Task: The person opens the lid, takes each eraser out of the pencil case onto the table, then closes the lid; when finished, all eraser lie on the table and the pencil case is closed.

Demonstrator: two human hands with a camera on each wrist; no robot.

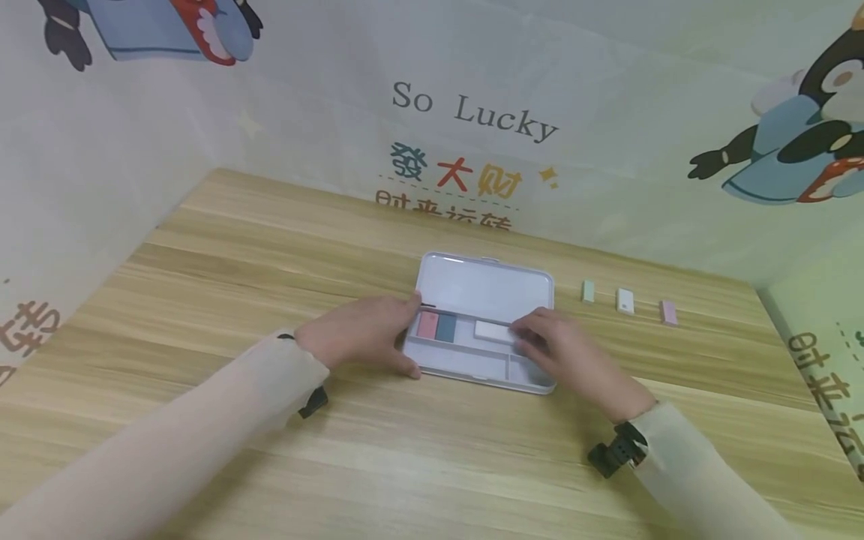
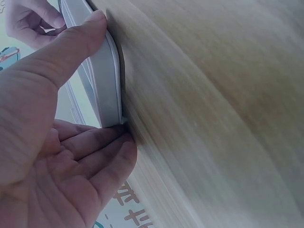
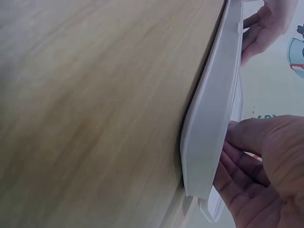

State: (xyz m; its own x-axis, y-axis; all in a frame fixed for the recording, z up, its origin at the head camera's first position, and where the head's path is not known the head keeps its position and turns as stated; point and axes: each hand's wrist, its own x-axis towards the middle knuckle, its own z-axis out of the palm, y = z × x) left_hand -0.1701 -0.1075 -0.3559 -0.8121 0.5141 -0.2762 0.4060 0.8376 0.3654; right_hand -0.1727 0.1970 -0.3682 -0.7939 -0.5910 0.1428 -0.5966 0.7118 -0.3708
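A white pencil-case-like box [image 1: 472,360] lies open on the table, its lid [image 1: 482,283] tipped back. My left hand [image 1: 364,330] grips the box's left end, thumb by the front corner and fingers towards the hinge; the left wrist view shows this hand [image 2: 66,114] around the end wall. My right hand [image 1: 567,349] reaches into the box and pinches the right end of a white eraser-like block [image 1: 493,331] in the back compartment. In the right wrist view the box wall hides what the right hand [image 3: 261,166] holds. Left of the white block sit a pink block [image 1: 428,325] and a blue block [image 1: 445,327].
Right of the box, a pale green block [image 1: 589,291], a white block [image 1: 625,301] and a pink-purple block [image 1: 668,313] lie apart on the wooden table [image 1: 378,457]. A printed cloth [image 1: 324,97] stands behind the table's back edge.
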